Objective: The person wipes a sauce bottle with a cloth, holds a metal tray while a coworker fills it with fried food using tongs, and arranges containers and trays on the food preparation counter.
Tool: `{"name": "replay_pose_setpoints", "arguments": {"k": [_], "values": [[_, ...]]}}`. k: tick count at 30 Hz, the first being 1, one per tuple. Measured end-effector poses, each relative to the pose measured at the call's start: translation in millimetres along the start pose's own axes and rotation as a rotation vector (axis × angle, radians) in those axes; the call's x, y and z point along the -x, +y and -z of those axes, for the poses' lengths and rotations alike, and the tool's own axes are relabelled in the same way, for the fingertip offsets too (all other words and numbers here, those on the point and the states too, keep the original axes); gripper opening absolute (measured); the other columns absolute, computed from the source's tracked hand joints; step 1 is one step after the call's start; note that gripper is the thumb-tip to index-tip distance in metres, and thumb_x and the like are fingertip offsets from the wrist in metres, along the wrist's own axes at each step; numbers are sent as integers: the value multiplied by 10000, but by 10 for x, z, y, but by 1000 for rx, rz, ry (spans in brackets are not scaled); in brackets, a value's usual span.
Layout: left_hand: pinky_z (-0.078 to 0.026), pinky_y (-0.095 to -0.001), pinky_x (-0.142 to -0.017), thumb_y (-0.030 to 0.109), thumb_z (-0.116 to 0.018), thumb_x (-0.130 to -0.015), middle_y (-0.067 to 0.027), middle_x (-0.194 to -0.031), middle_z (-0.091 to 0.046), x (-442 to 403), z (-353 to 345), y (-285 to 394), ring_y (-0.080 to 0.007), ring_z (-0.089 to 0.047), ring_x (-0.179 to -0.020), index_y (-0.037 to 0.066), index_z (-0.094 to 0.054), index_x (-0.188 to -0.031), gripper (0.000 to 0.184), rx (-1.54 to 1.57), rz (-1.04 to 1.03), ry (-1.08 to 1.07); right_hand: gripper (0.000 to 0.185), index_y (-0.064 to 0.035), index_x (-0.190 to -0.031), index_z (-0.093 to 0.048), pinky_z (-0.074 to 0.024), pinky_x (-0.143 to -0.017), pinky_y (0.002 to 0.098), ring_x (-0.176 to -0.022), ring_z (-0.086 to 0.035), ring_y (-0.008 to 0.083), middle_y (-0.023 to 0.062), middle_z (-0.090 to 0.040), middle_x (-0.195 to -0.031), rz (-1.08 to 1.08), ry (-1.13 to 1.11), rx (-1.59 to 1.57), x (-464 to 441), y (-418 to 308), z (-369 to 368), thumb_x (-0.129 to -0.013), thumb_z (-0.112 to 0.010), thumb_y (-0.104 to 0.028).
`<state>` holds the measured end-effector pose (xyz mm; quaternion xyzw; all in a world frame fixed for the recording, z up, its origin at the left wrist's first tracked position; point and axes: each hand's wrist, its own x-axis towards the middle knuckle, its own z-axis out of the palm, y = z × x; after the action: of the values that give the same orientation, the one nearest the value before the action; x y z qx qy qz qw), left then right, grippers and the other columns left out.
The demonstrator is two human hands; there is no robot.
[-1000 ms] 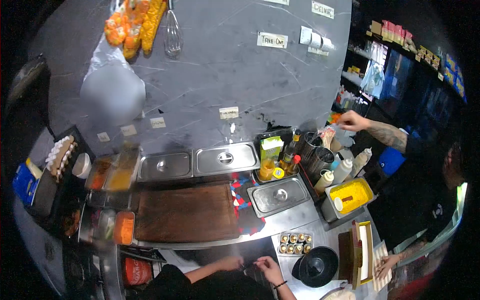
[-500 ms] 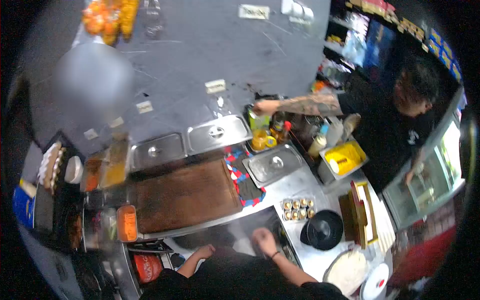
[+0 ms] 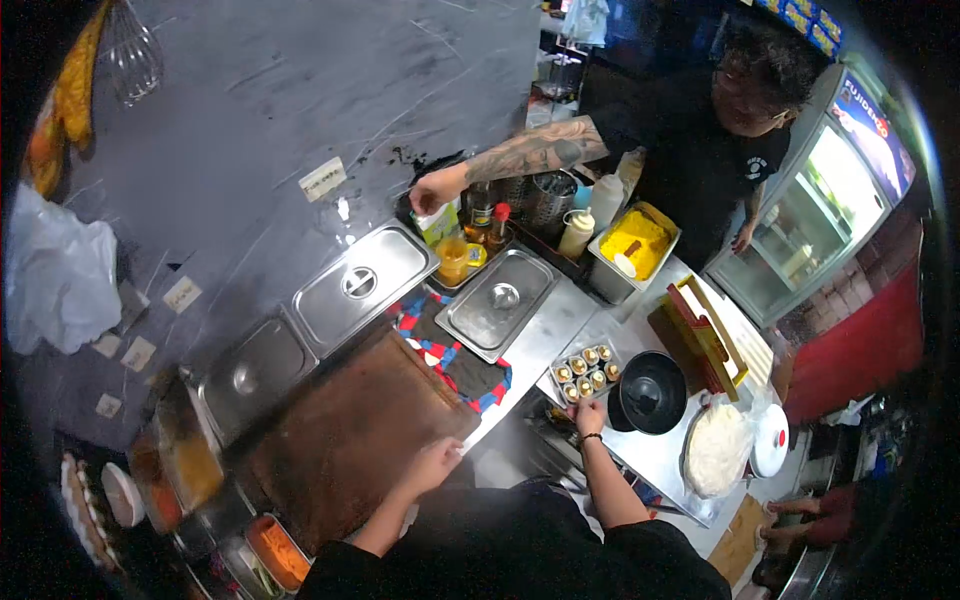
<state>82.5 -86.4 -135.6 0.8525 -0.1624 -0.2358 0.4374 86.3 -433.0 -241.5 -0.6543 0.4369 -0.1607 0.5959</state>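
My right hand [image 3: 590, 417] is at the near edge of a small clear tray [image 3: 597, 350], its fingers closed on the rim. In the tray stand several round, topped pieces that look like sushi rolls [image 3: 583, 386]. Just right of that hand is a black bowl [image 3: 652, 392] with something dark inside. My left hand [image 3: 436, 464] hovers by the right front edge of a brown board [image 3: 345, 430], fingers drawn together. A tiny pale spot shows at its fingertips; what it is I cannot make out.
A co-worker's tattooed arm [image 3: 540, 150] reaches over bottles and a yellow jar [image 3: 453, 262]. Lidded steel pans [image 3: 497, 300] line the counter. To the right are a yellow-filled tub [image 3: 636, 247], a box [image 3: 700, 340], a pale round mass [image 3: 718, 450] and a glass-door fridge [image 3: 810, 210].
The view has turned to the right. My right hand has moved from in front of my body to the tray of rolls. My left hand has come up to the board's edge.
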Motion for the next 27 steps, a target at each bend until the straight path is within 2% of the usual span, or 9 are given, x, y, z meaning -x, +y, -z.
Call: {"name": "replay_pose_setpoints", "arguments": {"k": [2, 4, 9, 14, 18, 20, 22, 24, 27], "values": [[-478, -365, -710, 191, -538, -831, -133, -884, -618, -71, 184, 69, -268, -617, -803, 79, -558, -989, 195, 52, 6, -18, 258, 72, -712, -524, -474, -428, 294, -537, -599, 190, 126, -583, -647, -20, 34, -48, -14, -64, 13, -776, -611, -162], [-478, -341, -689, 183, -539, -833, -126, -855, -619, -94, 355, 177, -241, -617, -757, 68, -568, -974, 184, 52, -32, -25, 172, 6, -636, -502, -482, -437, 259, -527, -620, 174, 90, -582, -606, 69, -32, 180, -18, -81, 54, -799, -528, -43], [-475, -305, -667, 164, -569, -825, -109, -862, -618, -137, 717, 428, -208, -608, -753, 55, -579, -993, 201, 119, -145, 114, 126, 29, -666, -534, -488, -499, 241, -567, -620, 170, 89, -585, -627, 121, -117, 146, -29, -57, 24, -783, -536, -17], [-480, -294, -676, 153, -576, -821, -98, -872, -620, -213, 927, 497, -197, -609, -799, 60, -581, -1004, 206, 144, -122, 158, 128, 28, -690, -542, -502, -572, 234, -612, -617, 165, 85, -610, -673, 81, -131, 175, 524, -662, -157, -798, -536, -40], [-452, -251, -666, 107, -570, -826, -50, -830, -609, -279, 753, 346, -121, -565, -725, 34, -570, -995, 184, 100, -106, 69, 86, 25, -799, -534, -524, -599, 257, -657, -612, 148, 111, -612, -740, 16, -301, -147, 572, -374, -133, -832, -544, -55], [-473, -269, -700, 171, -584, -827, -80, -865, -624, -352, 565, 215, -149, -601, -791, 59, -593, -982, 191, 277, -11, -21, 109, 17, -790, -544, -501, -596, 239, -659, -606, 129, 93, -619, -725, 50, -279, -48, 809, -557, -75, -829, -566, -82], [-474, -272, -706, 173, -557, -849, -85, -893, -619, -496, 419, 170, -142, -596, -785, 46, -554, -1044, 233, 295, -65, -121, 126, 6, -779, -568, -445, -607, 203, -664, -593, 94, 56, -626, -713, 111, -305, 54, 979, -598, 40, -826, -580, -110], [-473, -262, -719, 219, -488, -899, -83, -956, -600, -641, 282, 289, -147, -579, -816, 45, -458, -1154, 311, 759, 50, -251, 100, -3, -807, -577, -455, -642, 206, -714, -595, 89, 44, -629, -734, 111, -326, 44, 1238, -830, 136, -831, -564, -100], [-472, -349, -789, 428, -378, -917, -113, -1169, -509, -856, 15, 453, -193, -535, -978, 71, -383, -1240, 482, 937, 105, -343, 102, -27, -841, -584, -471, -691, 232, -765, -594, 90, 30, -630, -788, 50, -386, -77, 1509, -868, 278, -845, -560, -126]]}}
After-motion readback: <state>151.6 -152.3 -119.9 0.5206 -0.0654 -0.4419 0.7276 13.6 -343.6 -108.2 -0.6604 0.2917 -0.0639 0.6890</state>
